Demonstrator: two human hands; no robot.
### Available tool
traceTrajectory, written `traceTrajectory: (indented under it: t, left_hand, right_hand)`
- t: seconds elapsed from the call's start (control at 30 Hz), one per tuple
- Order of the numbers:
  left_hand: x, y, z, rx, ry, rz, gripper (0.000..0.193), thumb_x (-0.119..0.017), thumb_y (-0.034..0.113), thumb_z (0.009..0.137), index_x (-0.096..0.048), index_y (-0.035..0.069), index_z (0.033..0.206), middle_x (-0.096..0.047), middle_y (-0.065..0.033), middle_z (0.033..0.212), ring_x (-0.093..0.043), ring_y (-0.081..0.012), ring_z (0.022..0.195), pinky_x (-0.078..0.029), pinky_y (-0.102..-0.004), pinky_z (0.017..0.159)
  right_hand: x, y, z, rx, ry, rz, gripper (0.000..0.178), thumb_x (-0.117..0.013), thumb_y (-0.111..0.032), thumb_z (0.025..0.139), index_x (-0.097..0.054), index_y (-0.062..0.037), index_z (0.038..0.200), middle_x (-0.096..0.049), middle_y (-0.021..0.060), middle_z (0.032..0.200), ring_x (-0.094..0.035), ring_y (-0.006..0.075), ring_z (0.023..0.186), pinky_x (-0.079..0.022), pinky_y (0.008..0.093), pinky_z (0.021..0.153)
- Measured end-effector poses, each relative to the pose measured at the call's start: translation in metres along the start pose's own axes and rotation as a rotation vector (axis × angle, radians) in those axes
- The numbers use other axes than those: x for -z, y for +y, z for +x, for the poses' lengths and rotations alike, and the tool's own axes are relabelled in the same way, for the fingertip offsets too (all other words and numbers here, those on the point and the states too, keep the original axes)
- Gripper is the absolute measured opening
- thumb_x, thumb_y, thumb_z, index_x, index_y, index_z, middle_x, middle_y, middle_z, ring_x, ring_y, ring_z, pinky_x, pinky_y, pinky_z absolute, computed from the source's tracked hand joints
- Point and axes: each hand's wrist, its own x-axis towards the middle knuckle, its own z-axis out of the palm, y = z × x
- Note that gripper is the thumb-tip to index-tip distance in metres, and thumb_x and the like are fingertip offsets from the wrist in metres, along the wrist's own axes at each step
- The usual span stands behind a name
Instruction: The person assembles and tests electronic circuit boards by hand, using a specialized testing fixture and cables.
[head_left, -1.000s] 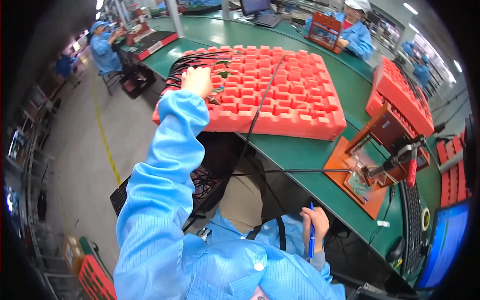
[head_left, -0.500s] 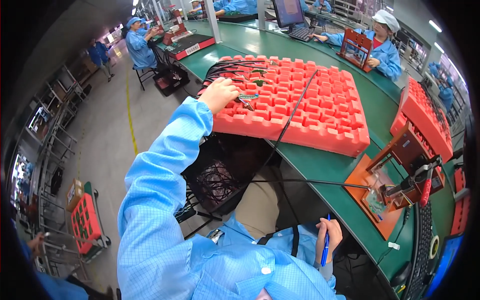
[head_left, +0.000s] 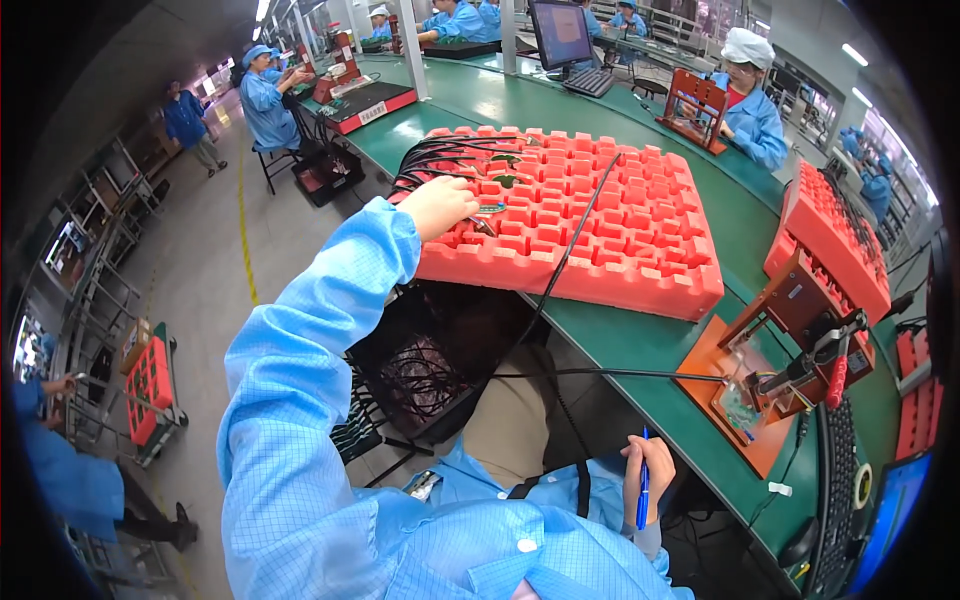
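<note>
Left hand (head_left: pixel 438 207): extended to the near-left corner of the red tray (head_left: pixel 640 270), fingers pinched on a small green board (head_left: pixel 490 208) with black cables (head_left: pixel 440 155) behind it. Right hand (head_left: pixel 650 470): low by the body, well off the tray, fingers closed on a blue pen (head_left: pixel 642 492). Fixture (head_left: pixel 770 390): right of the tray on the green surface (head_left: pixel 600 335). Handling judgement: grip board edges, lift straight, keep cables untangled.
</note>
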Motion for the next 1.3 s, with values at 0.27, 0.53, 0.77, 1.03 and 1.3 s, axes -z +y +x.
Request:
traceTrajectory:
  t: [0.27,0.53,0.77,1.03,1.3]
  left_hand:
    - [0.060,-0.081,-0.020,0.486,0.454,-0.470,0.009,-0.062,0.002,0.082,-0.057,-0.001,0.090,-0.062,-0.0127,0.083,-0.064,-0.0241,0.081,-0.049,-0.0331,0.073]
    - [0.015,-0.184,-0.180,1.176,1.152,-0.859,0.010,-0.063,0.002,0.085,-0.057,-0.003,0.090,-0.064,-0.0095,0.088,-0.069,-0.0227,0.078,-0.057,-0.0280,0.060]
    - [0.029,-0.179,-0.286,1.571,1.726,-0.471,0.005,-0.059,0.003,0.088,-0.055,0.000,0.088,-0.063,-0.0103,0.083,-0.064,-0.0193,0.066,-0.056,-0.0311,0.058]
    - [0.197,-0.171,-0.208,0.772,1.495,-0.713,0.012,-0.058,0.001,0.089,-0.054,-0.007,0.096,-0.063,-0.0177,0.095,-0.068,-0.0325,0.089,-0.058,-0.0364,0.077]
    - [0.178,-0.120,-0.062,0.783,1.307,-0.495,0.012,-0.056,0.005,0.091,-0.053,0.005,0.102,-0.063,-0.0082,0.076,-0.063,-0.0165,0.062,-0.049,-0.0287,0.048]
  right_hand:
    - [0.001,-0.001,0.005,-0.059,0.018,0.000,0.007,-0.057,0.002,0.086,-0.064,0.0019,0.085,-0.058,0.0075,0.063,-0.054,0.0163,0.057,-0.041,0.0260,0.055]
    - [-0.009,0.002,0.008,-0.075,-0.042,0.054,0.009,-0.055,0.002,0.086,-0.064,0.0029,0.086,-0.057,0.0085,0.064,-0.056,0.0162,0.060,-0.042,0.0255,0.056]
    - [-0.003,0.005,0.003,-0.129,-0.019,-0.016,0.006,-0.058,0.004,0.081,-0.064,0.0017,0.083,-0.059,0.0086,0.063,-0.057,0.0198,0.059,-0.045,0.0293,0.058]
    - [-0.039,-0.021,0.053,0.148,-0.058,0.124,0.015,-0.053,0.006,0.086,-0.064,0.0018,0.095,-0.067,0.0140,0.087,-0.064,0.0224,0.083,-0.050,0.0301,0.080]
    - [-0.277,-0.090,0.235,0.677,-0.366,0.071,0.030,-0.065,-0.017,0.079,-0.054,-0.0019,0.104,-0.060,0.0175,0.099,-0.055,0.0368,0.107,-0.042,0.0451,0.091]
